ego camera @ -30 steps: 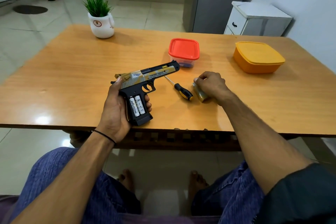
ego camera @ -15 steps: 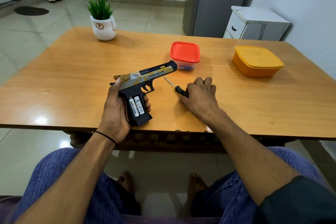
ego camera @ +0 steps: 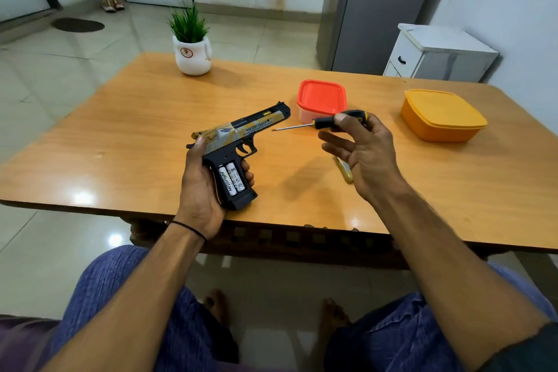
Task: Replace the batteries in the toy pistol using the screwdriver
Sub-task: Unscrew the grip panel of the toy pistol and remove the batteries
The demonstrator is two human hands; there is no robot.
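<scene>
My left hand grips the toy pistol by its black handle, muzzle pointing to the far right. The handle's compartment is uncovered and shows two white batteries side by side. My right hand is raised above the table and pinches the black and yellow handle of the screwdriver between thumb and forefinger, the other fingers spread. The thin shaft points left, its tip just right of the muzzle. A gold battery cover lies on the table below my right hand, partly hidden by it.
On the wooden table stand a red-lidded box behind the screwdriver, an orange box at the right and a potted plant at the back left. A white cabinet stands beyond the table's far right corner.
My right hand left the gold cover on the table, moved to the screwdriver, picked it up and lifted it. The left hand and the pistol stayed where they were.
</scene>
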